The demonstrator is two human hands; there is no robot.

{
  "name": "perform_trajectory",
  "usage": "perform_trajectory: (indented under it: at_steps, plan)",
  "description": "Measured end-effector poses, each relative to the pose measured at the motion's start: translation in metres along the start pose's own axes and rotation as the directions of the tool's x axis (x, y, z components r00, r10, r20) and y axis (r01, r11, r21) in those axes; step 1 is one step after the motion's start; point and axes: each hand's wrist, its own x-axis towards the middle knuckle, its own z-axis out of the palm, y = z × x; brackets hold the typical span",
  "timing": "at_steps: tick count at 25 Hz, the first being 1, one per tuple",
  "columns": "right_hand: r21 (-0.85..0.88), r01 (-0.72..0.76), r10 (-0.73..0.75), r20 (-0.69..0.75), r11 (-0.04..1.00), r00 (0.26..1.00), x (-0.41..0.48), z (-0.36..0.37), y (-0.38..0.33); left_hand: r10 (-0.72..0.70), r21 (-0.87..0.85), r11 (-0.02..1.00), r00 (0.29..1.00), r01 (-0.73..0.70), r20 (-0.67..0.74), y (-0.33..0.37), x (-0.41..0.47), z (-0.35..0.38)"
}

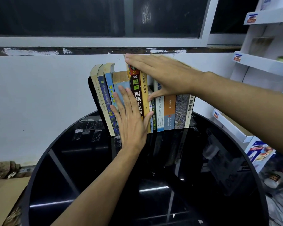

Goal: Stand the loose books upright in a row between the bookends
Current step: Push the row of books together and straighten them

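So the round black glass table [91, 185] has the whole row of books [142, 101] standing at its 12 o'clock edge, leaning a bit left onto the black bookend [95, 98] at the row's 9 o'clock end. Looks like the final squaring-up: right hand [163, 77] lies flat and spread over the tops, left hand [129, 121] presses open-palmed on the spines, neither gripping. I'd guess next is nudging the leaners upright and snugging the other bookend, which I can't see.

A row of about a dozen paperback books [169, 111] stands spines outward on a glossy black round table [104, 185], the leftmost few leaning against a black bookend [92, 88].
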Motion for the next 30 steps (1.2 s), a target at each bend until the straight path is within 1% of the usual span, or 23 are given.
perform_trajectory:
  at_steps: [2,5,9,11,14,21,24,27,28,30]
  plan:
    - [0.021,0.006,-0.007,0.008,1.000,1.000,-0.006,-0.005,0.002,0.002,-0.010,1.000,1.000,-0.001,0.004,0.001,-0.002,-0.003]
    - [0.046,-0.023,0.021,0.032,0.999,0.999,-0.019,-0.012,0.008,0.004,-0.011,1.000,1.000,-0.004,0.015,0.002,-0.004,-0.006]
    - [0.039,-0.069,0.067,0.046,0.997,0.997,-0.034,-0.012,0.018,0.064,-0.027,0.998,0.997,-0.063,0.031,0.016,-0.005,-0.005]
    - [0.030,-0.090,0.089,0.044,0.996,0.995,-0.041,-0.010,0.021,0.072,-0.030,0.997,0.996,-0.071,0.044,0.023,-0.004,-0.001]
    - [0.031,-0.109,0.108,0.005,0.994,0.994,-0.046,-0.006,0.021,0.061,-0.005,0.998,0.997,-0.060,0.051,0.024,0.000,0.006]
    - [0.079,-0.123,0.132,-0.120,0.989,0.984,-0.046,0.007,0.018,0.079,0.074,0.994,0.997,-0.079,0.007,0.018,0.004,0.016]
    - [0.078,-0.133,0.142,-0.130,0.988,0.981,-0.046,0.009,0.018,0.085,0.068,0.994,0.996,-0.085,0.000,0.019,0.004,0.017]
    - [0.036,-0.156,0.159,-0.111,0.987,0.981,-0.049,0.009,0.012,0.082,0.078,0.994,0.997,-0.081,0.000,0.019,0.002,0.016]
    - [0.008,-0.163,0.162,-0.128,0.987,0.978,-0.053,0.010,0.007,0.081,0.083,0.993,0.997,-0.081,0.000,0.019,0.002,0.016]
    - [-0.023,-0.171,0.162,-0.221,0.985,0.962,-0.061,0.011,-0.005,0.078,0.084,0.993,0.997,-0.078,0.006,0.020,0.002,0.016]
